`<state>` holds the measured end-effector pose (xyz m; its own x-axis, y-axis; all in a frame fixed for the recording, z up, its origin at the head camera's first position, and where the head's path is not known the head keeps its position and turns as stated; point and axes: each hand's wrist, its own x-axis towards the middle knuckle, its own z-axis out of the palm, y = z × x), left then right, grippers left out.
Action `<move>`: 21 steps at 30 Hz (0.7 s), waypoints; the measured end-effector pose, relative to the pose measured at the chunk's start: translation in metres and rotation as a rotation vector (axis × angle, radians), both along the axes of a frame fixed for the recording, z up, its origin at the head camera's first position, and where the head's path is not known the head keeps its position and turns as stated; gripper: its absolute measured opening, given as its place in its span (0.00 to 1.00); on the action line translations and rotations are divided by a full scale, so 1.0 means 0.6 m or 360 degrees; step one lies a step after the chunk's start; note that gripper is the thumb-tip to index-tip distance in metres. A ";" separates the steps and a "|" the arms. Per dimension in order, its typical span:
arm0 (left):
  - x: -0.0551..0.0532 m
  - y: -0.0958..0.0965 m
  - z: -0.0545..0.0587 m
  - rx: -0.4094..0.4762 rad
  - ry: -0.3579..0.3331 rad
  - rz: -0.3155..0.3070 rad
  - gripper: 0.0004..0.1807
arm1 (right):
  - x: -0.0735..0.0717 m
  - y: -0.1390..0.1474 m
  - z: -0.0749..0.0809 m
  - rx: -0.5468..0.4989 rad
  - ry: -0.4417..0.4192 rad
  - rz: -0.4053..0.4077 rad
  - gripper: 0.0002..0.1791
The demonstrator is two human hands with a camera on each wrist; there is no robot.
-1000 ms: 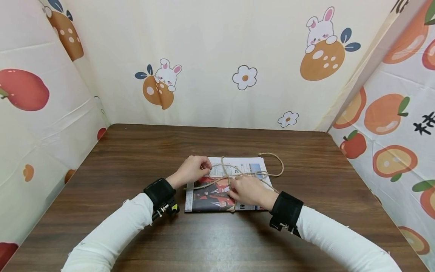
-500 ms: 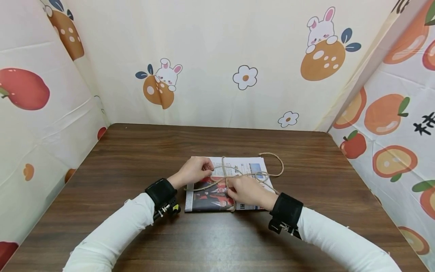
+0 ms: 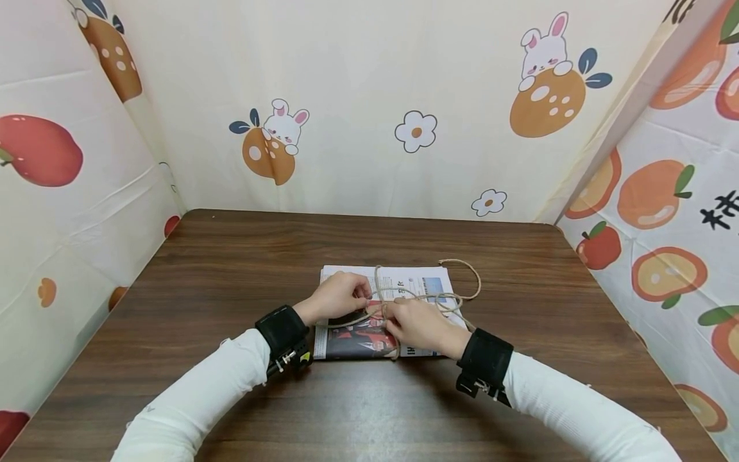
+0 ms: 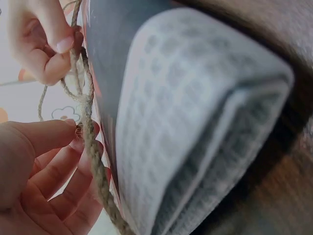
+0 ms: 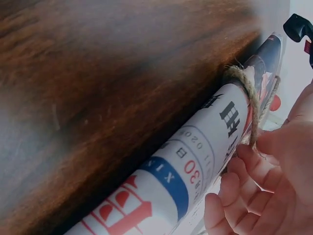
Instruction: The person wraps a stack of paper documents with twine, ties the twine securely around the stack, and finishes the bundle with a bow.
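A folded newspaper bundle (image 3: 346, 350) lies on the table with twine (image 3: 478, 282) wrapped across it and crossing near its middle. At that crossing my right hand (image 3: 424, 324) pinches the twine between thumb and index finger. My left hand (image 3: 340, 296), just left of the crossing, pinches a twine end between thumb and fingertips; its other fingers are loosely bent in the left wrist view. A thicker-looking strand of twine (image 4: 101, 178) runs past those fingers. In the right wrist view, twine (image 5: 253, 105) passes over the bundle's folded edge to the right fingertips.
The brown wooden table (image 3: 260, 256) extends around the bundle on all sides. Loose twine curls beyond the bundle's right edge. Printed curtains (image 3: 358, 77) stand behind the table and along both sides. Black camera bands (image 3: 283, 333) circle both wrists.
My left hand has moved slightly right, towards the twine crossing, and the left strand has shifted with it. My right hand has moved slightly left and stays at the crossing.
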<state>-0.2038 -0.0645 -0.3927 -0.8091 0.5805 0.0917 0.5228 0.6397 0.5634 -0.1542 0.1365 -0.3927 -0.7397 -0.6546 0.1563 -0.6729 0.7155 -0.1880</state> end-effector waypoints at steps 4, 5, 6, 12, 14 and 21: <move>0.001 -0.001 -0.002 -0.0076 0.0048 0.0013 0.01 | 0.000 0.005 -0.002 -0.0018 0.0044 0.0023 0.03; 0.002 -0.001 -0.002 -0.0090 0.0058 0.0017 0.01 | 0.000 0.006 -0.003 -0.0015 0.0056 0.0024 0.03; 0.002 -0.002 -0.002 -0.0109 0.0070 0.0020 0.01 | 0.000 0.008 -0.004 -0.0013 0.0070 0.0025 0.03; 0.003 -0.003 0.000 -0.0184 0.0117 0.0051 0.02 | 0.000 0.012 -0.006 -0.0005 0.0151 -0.0013 0.06; 0.004 -0.003 0.001 -0.0201 0.0143 0.0061 0.01 | 0.001 0.013 -0.007 0.0017 0.0166 -0.0033 0.07; 0.006 -0.006 0.005 -0.0163 0.0210 0.0083 0.02 | 0.000 0.015 0.004 0.0070 0.0176 -0.0021 0.08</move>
